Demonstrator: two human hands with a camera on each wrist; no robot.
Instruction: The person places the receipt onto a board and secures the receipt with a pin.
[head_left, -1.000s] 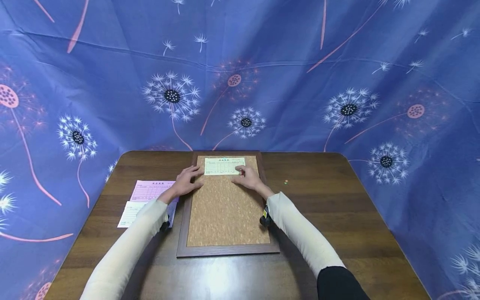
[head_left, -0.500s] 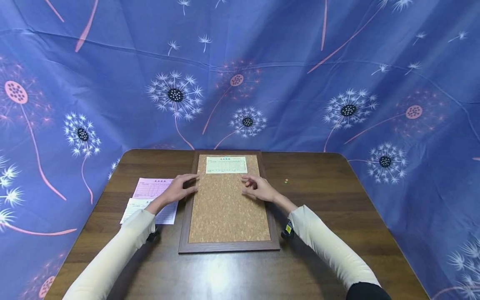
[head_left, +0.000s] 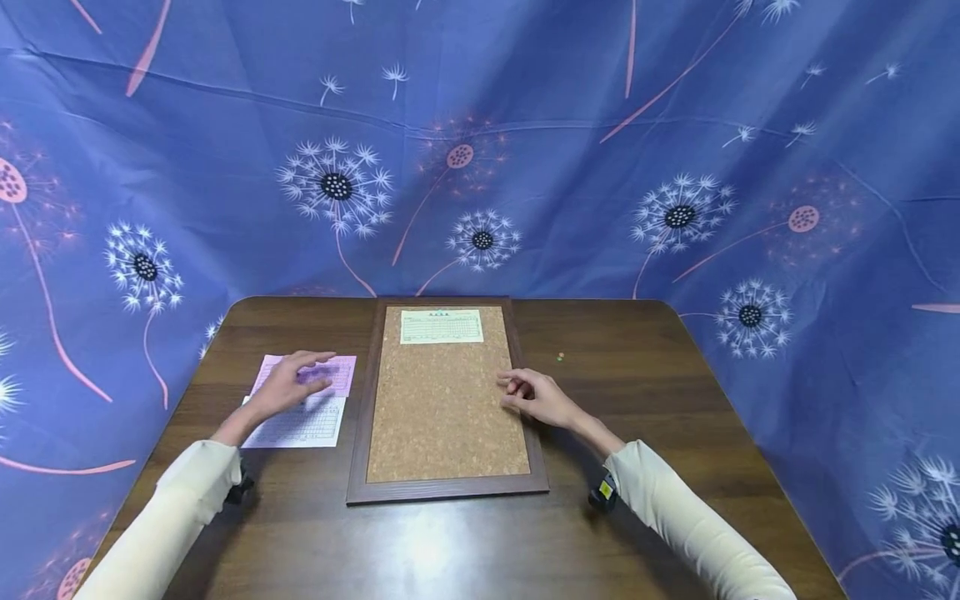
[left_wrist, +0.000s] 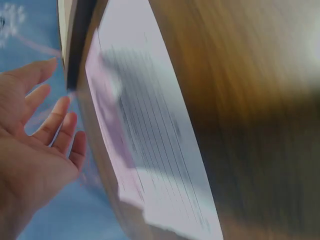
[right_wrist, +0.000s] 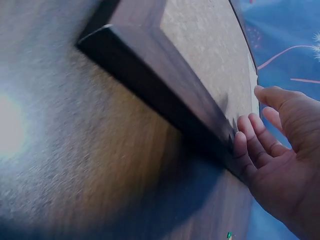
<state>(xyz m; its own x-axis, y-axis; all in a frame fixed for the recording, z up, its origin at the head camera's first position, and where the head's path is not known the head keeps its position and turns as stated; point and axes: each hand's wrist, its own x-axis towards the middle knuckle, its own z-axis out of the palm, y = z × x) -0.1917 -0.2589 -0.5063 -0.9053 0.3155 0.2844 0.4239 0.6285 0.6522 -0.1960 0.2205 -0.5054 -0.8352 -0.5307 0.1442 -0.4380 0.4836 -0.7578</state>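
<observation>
The left hand [head_left: 288,385] is hovering over the pink form [head_left: 330,372] on the left side of the worktop [head_left: 675,392], fingers spread loose, grip wide and holding nothing; whether it's touching the paper is hard to tell. The pink sheet is lying partly under a white form [head_left: 300,427] that's sitting nearer, both just left of the cork board [head_left: 442,417], probably parked there so they're within reach. The right hand [head_left: 536,397] is sitting at the board's right frame edge, fingers lightly curled but gripping nothing; the wrist view shows the fingertips [right_wrist: 240,142] right up against the frame. A yellowish form [head_left: 441,326] is lying flat at the far end of the cork. A tiny green pin [head_left: 560,357] is resting alone to the right, apart from everything. Nothing's blocking either hand. A blue dandelion cloth [head_left: 150,167] is hanging all around.
</observation>
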